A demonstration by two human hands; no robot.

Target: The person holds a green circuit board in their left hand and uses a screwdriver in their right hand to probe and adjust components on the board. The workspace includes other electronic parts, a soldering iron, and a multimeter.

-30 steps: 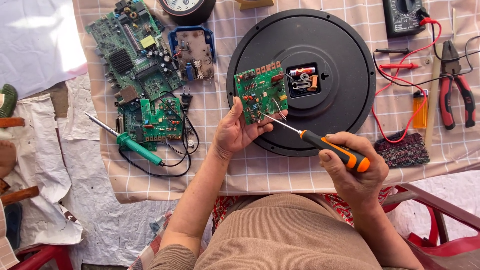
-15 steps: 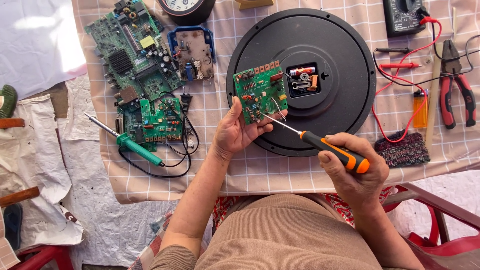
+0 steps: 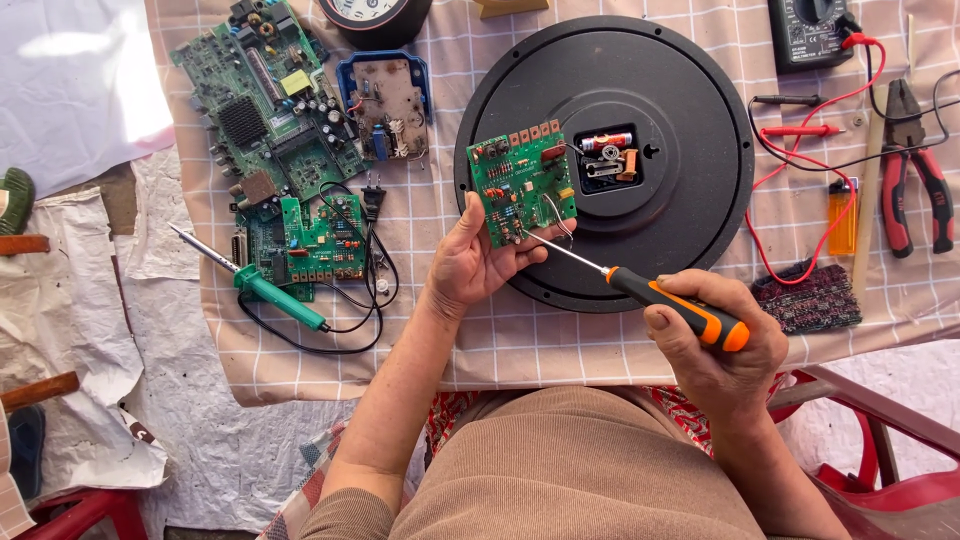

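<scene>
A view from above onto a work table covered with a checked cloth (image 3: 500, 340). The left hand (image 3: 470, 265) grips a small green circuit board (image 3: 525, 185) by its lower edge, fingers curled around the bottom left corner, holding it face up over the back of a large round black clock (image 3: 680, 200). The board sits just above and to the right of that hand, overlapping the clock's left side, beside the clock's open battery compartment. The right hand (image 3: 725, 355) is closed around the orange and black handle of a screwdriver (image 3: 650, 295); the hand lies lower right, well off the board, while the thin metal shaft slants up and left so the tip touches the board's lower edge. To the left lie larger green circuit boards (image 3: 265, 95) and a green-handled soldering iron (image 3: 270, 290). To the right lie red-handled pliers (image 3: 915, 170), an orange lighter (image 3: 842, 215) and a multimeter (image 3: 810, 30) with red leads.
</scene>
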